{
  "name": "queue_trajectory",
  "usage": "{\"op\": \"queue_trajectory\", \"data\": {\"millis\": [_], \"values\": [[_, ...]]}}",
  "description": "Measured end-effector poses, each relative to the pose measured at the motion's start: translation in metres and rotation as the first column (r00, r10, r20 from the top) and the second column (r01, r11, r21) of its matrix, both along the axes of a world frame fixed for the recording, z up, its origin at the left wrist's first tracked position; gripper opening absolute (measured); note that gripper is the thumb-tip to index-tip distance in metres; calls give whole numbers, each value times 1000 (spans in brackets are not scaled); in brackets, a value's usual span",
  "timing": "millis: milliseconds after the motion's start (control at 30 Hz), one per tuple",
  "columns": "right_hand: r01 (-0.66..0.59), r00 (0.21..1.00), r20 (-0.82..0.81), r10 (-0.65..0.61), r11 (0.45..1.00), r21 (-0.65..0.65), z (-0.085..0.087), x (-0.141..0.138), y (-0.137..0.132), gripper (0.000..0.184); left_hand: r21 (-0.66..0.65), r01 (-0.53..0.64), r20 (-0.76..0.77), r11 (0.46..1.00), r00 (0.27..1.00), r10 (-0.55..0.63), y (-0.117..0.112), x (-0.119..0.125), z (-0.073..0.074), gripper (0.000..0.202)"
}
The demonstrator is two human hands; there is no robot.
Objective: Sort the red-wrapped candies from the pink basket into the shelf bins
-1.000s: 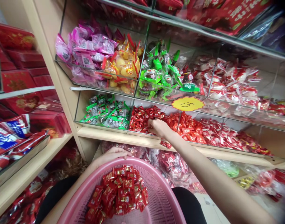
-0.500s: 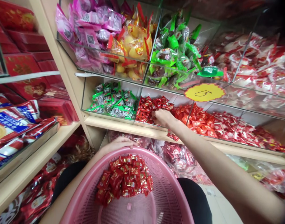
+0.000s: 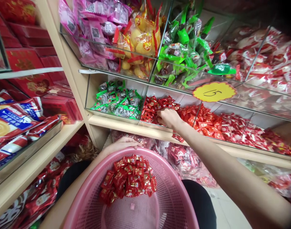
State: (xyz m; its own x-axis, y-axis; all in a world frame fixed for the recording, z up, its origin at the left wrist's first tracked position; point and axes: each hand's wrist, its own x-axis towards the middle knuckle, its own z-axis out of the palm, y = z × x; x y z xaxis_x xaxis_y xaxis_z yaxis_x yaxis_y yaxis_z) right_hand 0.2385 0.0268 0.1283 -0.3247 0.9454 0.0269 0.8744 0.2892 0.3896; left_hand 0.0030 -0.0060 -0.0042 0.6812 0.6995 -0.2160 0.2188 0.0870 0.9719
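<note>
A pink plastic basket (image 3: 170,165) with mesh walls stands between my knees. It holds a heap of red-and-gold wrapped candies (image 3: 133,176). My left hand (image 3: 123,144) is curled over the basket's far rim, gripping it. Ahead on the low shelf, my right hand (image 3: 169,117) reaches over the front edge of a glass compartment of small red wrapped candies (image 3: 151,108). Its fingers are curled down among them, with the fingertips hidden.
Green-wrapped candies (image 3: 120,100) fill the compartment to the left; orange-red ones (image 3: 208,119) lie to the right. Above runs a glass-fronted shelf of bagged sweets with a yellow "15" tag (image 3: 214,91). A wooden upright (image 3: 64,63) and packaged snacks (image 3: 15,119) are at left.
The view has shifted slightly, so the shelves sit a little further right and higher. My right hand stays among the red candies, and my left hand stays on the basket rim.
</note>
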Motion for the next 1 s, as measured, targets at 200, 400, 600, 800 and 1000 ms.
{"op": "queue_trajectory", "data": {"millis": [200, 400, 600, 800, 1000], "values": [[81, 976, -214, -37, 977, 200, 8, 8, -12, 24, 66, 49, 51, 997, 997, -52, 5, -3, -7, 33], [145, 791, -602, 107, 924, 355, 30, 5, -66, 21, 27, 22, 68, 999, 997, -24, 2, -2, -5, 31], [-77, 339, -940, -41, 994, -71, -16, -26, -151, 13, -12, -2, 45, 1000, 999, 3, -3, 0, 0, 35], [-307, 174, -831, -528, 773, -555, -110, -65, -215, 12, 38, 0, 21, 999, 1000, -1, -6, 0, 4, 32], [-318, 106, -682, -723, 626, -712, -137, -95, -226, 13, 14, -30, 32, 999, 999, 29, -8, -1, 2, 28]]}}
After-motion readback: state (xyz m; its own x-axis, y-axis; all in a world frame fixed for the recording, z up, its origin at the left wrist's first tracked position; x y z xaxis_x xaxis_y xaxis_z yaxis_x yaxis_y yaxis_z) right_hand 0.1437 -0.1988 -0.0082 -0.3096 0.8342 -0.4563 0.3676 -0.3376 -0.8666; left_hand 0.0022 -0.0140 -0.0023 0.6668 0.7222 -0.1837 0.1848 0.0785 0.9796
